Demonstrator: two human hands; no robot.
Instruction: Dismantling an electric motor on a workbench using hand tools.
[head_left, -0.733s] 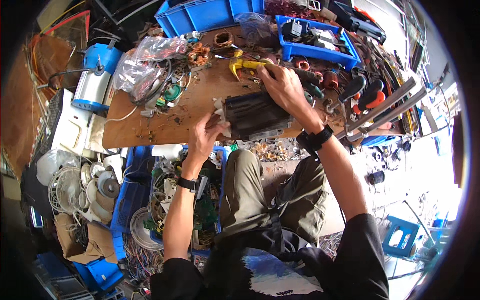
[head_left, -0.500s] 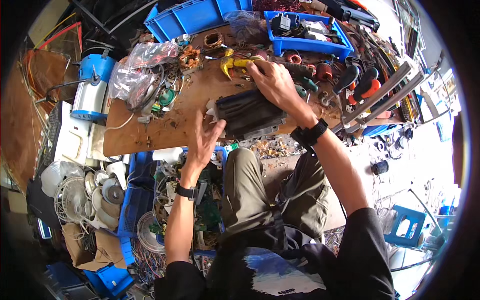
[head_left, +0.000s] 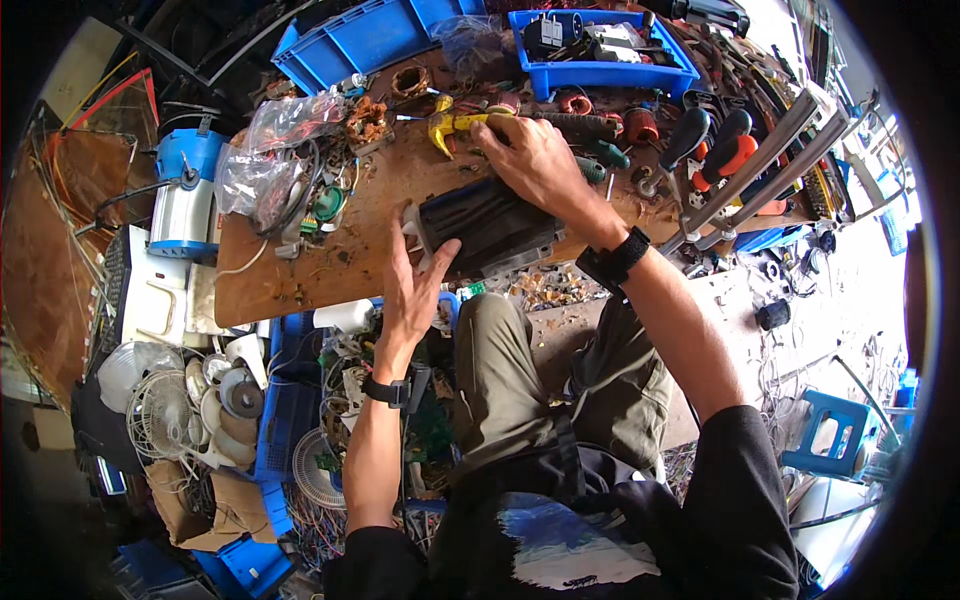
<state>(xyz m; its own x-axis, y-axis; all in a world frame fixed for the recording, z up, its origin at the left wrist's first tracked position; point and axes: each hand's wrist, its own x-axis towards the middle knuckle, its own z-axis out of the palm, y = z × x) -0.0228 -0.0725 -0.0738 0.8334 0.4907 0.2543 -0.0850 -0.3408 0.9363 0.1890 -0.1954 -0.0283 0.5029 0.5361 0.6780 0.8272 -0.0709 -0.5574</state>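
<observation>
A ribbed black plastic casing (head_left: 485, 232) with a pale part at its left end lies tilted at the bench's front edge. My left hand (head_left: 412, 295) grips its left end, thumb on the top and fingers along the side. Above the casing, my right hand (head_left: 540, 165) is closed around a claw hammer (head_left: 440, 127) near its yellow head. The dark handle reaches out to the right behind my knuckles. My right palm and the fingertips beneath are hidden.
Blue crates (head_left: 610, 72) stand at the back. Screwdrivers (head_left: 685, 135) and metal bars (head_left: 770, 160) crowd the right. Plastic bags (head_left: 265, 165) and copper coils (head_left: 368, 122) lie left. Below the bench is a blue bin (head_left: 285, 400) of circuit boards, beside fan parts (head_left: 165, 415).
My left hand has closed in on the casing's left end, its thumb now lying over the top. My right hand stays on the hammer. The whole view has shifted slightly.
</observation>
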